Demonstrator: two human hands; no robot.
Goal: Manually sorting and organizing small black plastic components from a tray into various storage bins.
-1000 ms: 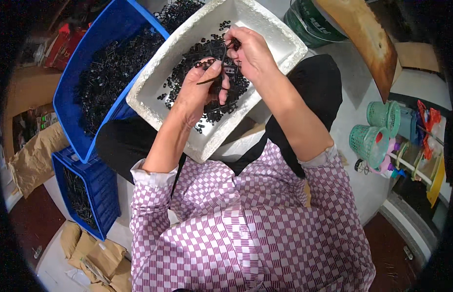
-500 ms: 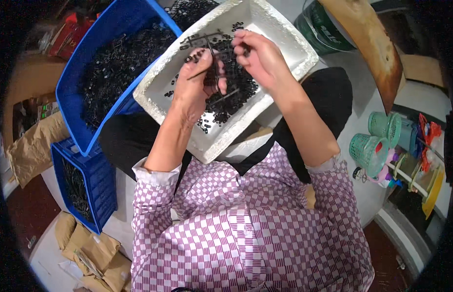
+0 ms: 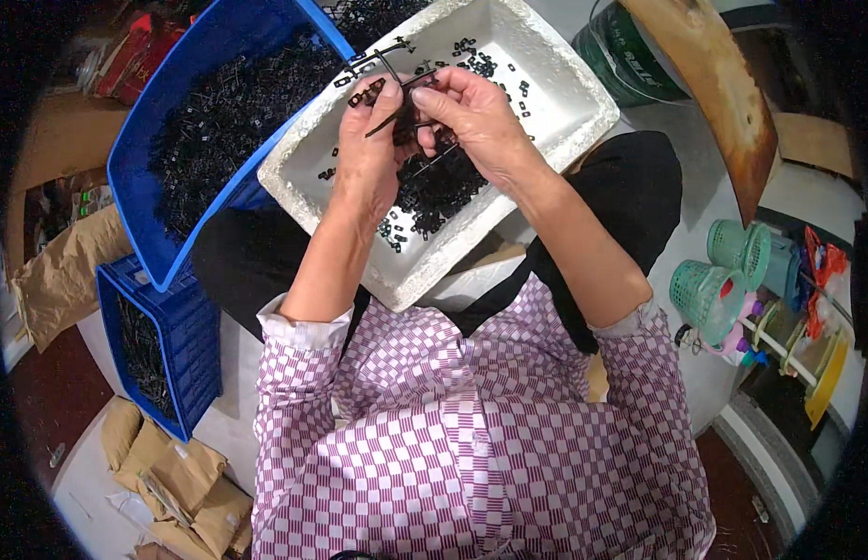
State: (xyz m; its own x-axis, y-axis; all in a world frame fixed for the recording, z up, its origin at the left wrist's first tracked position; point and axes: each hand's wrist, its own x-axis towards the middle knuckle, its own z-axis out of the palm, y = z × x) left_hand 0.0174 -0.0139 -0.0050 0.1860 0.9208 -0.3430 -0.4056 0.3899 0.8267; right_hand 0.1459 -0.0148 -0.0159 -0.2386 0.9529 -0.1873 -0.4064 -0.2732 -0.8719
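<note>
My left hand is closed around a thin, branched black plastic sprue with small clip-like pieces on its arms. Against the same sprue, the thumb and fingers of my right hand pinch together; fingers hide exactly what they grip. Both hands are above a white foam box resting across my lap. Inside it lies a heap of small black plastic pieces, with others scattered along the bottom and far end.
Left of the box leans a blue bin heaped with black pieces. Below it sits a blue crate of black sticks. Brown paper bags lie lower left. Rightward are a green bucket, a curved brown board and green baskets.
My right hand has moved left and down, from apart to meeting the left hand at the sprue. The black pieces at the box's far end are now uncovered.
</note>
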